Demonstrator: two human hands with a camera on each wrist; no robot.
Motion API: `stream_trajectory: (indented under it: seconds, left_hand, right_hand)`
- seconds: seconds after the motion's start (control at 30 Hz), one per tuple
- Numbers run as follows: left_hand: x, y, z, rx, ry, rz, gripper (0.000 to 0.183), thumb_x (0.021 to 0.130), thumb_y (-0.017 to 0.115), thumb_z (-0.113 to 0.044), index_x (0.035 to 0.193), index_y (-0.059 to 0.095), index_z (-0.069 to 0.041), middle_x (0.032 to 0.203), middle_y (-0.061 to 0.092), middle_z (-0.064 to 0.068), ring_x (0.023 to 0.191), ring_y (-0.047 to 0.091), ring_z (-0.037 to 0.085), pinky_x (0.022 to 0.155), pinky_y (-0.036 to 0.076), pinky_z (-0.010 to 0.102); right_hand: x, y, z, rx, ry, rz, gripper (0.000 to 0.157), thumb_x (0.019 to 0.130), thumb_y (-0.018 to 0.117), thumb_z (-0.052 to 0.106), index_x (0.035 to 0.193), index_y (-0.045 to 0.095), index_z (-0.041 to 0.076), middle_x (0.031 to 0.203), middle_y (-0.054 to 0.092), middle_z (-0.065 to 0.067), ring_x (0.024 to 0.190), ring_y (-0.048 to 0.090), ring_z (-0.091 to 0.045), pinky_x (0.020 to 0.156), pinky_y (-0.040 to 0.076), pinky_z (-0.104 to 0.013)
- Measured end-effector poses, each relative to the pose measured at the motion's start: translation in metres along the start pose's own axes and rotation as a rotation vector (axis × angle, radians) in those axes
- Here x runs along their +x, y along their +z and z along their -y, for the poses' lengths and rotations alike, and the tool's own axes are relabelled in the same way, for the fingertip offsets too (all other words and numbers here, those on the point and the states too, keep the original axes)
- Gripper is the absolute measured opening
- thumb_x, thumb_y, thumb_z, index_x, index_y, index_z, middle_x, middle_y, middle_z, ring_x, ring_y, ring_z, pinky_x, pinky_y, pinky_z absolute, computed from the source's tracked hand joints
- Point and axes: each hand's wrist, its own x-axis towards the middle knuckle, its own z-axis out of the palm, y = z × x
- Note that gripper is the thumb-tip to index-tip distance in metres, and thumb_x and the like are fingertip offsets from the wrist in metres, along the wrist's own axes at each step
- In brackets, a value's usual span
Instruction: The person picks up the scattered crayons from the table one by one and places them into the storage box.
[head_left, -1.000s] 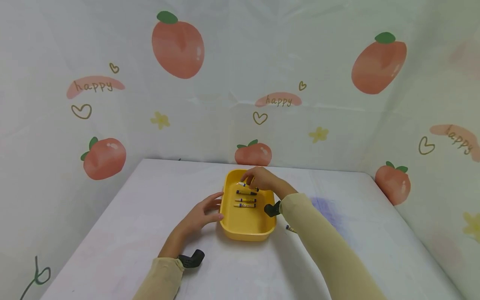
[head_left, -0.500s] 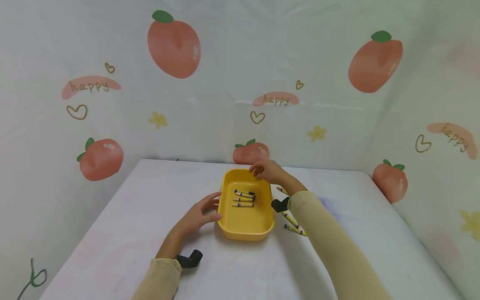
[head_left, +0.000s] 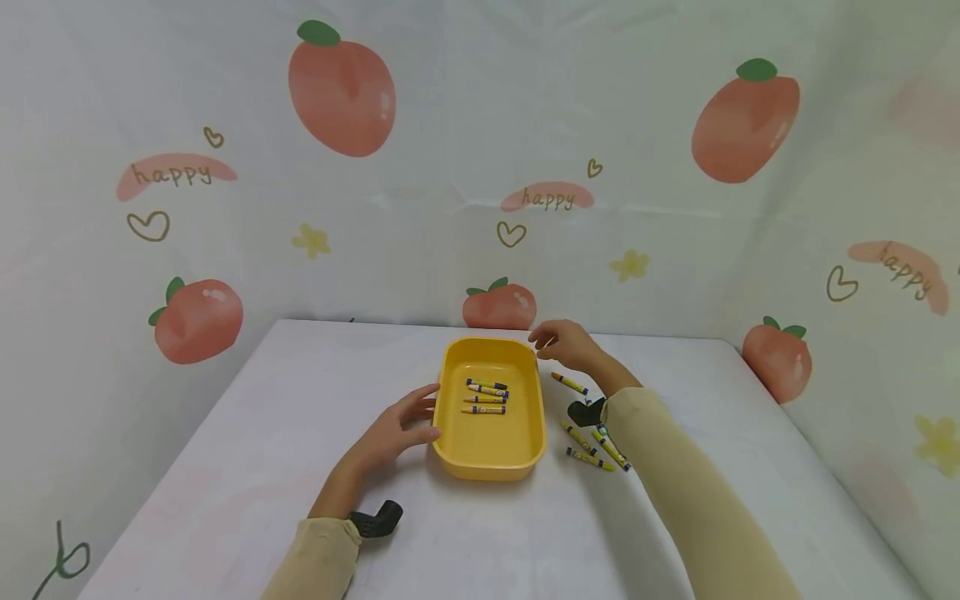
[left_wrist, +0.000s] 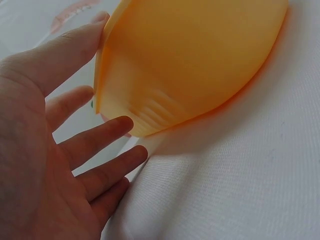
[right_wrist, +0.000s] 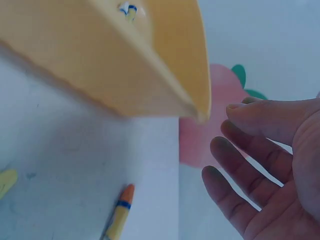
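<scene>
A yellow tray (head_left: 487,450) stands on the table, with several crayons (head_left: 484,400) lying crosswise inside it. My left hand (head_left: 393,429) rests at the tray's left side; the left wrist view has the thumb on the rim and the other fingers spread loosely near the outer wall. Beyond the far right corner of the tray, my right hand (head_left: 568,343) hovers with nothing in it. Its fingers are loosely bent and apart from the rim in the right wrist view, where an orange-tipped crayon (right_wrist: 119,215) lies on the table below.
Right of the tray, several loose crayons (head_left: 588,458) lie on the white table (head_left: 480,533), partly behind the right wrist. A white cloth (head_left: 420,192) printed with peaches hangs behind and at the sides.
My right hand has moved out of the tray to the right, leaving a crayon with the others inside. More loose crayons now show beneath that arm. The left hand has stayed at the tray.
</scene>
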Motion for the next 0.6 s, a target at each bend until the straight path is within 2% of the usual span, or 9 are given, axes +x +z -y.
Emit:
stream_trajectory:
  seconds: [0.13,0.4,0.6]
  left_hand:
    - [0.0,0.0,0.002,-0.002,0.008,0.004,0.072,0.088,0.073,-0.022,0.15,0.037,-0.018,0.14,0.052,0.014,0.127,0.049,0.032,0.105,0.034,0.058]
    - [0.0,0.0,0.003,0.006,-0.02,-0.009,0.073,0.087,0.074,-0.026,0.15,0.038,-0.022,0.14,0.053,0.009,0.127,0.05,0.028,0.106,0.035,0.056]
    - [0.0,0.001,0.002,-0.002,-0.026,-0.015,0.072,0.087,0.074,-0.026,0.15,0.038,-0.024,0.14,0.053,0.008,0.127,0.049,0.027,0.107,0.033,0.057]
  right_hand:
    - [-0.005,-0.001,-0.011,0.022,0.022,-0.002,0.027,0.089,0.065,0.001,0.116,0.064,-0.001,0.106,0.065,-0.016,0.094,0.061,-0.03,0.079,0.055,-0.039]
    - [-0.013,0.0,-0.03,-0.004,0.053,-0.011,0.029,0.088,0.066,0.003,0.117,0.064,-0.003,0.104,0.066,-0.015,0.095,0.061,-0.03,0.078,0.055,-0.04]
    - [-0.016,0.003,-0.039,-0.005,0.128,-0.019,0.032,0.088,0.071,0.012,0.117,0.065,-0.001,0.101,0.067,-0.011,0.092,0.062,-0.028,0.078,0.053,-0.039]
